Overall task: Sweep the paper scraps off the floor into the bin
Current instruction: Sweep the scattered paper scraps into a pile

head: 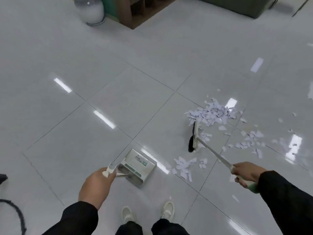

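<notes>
White paper scraps lie on the glossy tiled floor: a thick pile (212, 113) at centre right, a looser scatter (249, 141) further right, and a small patch (184, 165) close to the dustpan. My right hand (245, 172) grips the broom handle; the broom head (194, 137) with black bristles rests on the floor just left of the thick pile. My left hand (96, 184) holds the handle of the pale dustpan (138, 167), which stands on the floor in front of my feet. No bin is in view.
A white jar (89, 11) and a brown shelf unit (142, 12) stand at the far edge; a dark green cabinet (237, 5) is at far right. A black hoop (15, 212) lies at the lower left. My white shoes (147, 212) are below the dustpan.
</notes>
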### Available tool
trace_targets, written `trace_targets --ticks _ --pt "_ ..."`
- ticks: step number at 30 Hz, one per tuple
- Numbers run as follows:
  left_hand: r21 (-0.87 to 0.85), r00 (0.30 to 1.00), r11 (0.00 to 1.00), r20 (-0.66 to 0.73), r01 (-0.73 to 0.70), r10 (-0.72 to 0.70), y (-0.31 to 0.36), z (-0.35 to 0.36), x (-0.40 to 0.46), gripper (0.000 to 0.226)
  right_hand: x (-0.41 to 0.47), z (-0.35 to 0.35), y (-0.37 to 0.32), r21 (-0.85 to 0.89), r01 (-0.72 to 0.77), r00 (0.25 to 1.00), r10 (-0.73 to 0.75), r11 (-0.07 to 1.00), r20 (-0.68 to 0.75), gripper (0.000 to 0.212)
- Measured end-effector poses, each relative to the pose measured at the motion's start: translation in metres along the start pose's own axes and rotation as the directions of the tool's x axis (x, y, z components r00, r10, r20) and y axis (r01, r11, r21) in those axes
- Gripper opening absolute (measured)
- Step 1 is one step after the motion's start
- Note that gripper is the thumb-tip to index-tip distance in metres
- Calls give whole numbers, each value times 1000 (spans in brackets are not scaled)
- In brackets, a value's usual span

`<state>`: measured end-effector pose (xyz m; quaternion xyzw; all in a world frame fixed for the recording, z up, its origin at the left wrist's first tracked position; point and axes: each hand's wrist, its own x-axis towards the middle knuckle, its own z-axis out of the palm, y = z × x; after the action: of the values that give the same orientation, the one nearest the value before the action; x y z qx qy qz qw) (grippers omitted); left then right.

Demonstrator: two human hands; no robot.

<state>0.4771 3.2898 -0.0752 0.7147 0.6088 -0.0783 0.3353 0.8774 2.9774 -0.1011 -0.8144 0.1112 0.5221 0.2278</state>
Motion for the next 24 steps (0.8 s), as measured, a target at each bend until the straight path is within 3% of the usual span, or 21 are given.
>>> trace_targets --ticks 2,8,14,18,20,24 --pt "10 999 999 7 -35 35 11 -4 8 37 -10 -14 11 -148 91 996 -88 985 27 17" --pt "52 985 986 81 -159 154 39 -12 59 26 -63 7 15 164 53 996 -64 985 64 17" --pt "62 957 967 167 -249 236 63 -42 132 29 -66 107 -42 353 -5 991 -44 935 129 19" --pt "83 925 946 250 -314 286 72 -81 192 22 -58 171 -77 397 -137 982 72 908 175 18" --pt "141 900 914 283 -380 330 79 -90 213 33 -59 176 -84 405 -185 978 127 895 166 18" --pt "206 814 829 414 -519 407 112 -114 252 30 -59 169 -94 433 -241 969 237 869 65 20"
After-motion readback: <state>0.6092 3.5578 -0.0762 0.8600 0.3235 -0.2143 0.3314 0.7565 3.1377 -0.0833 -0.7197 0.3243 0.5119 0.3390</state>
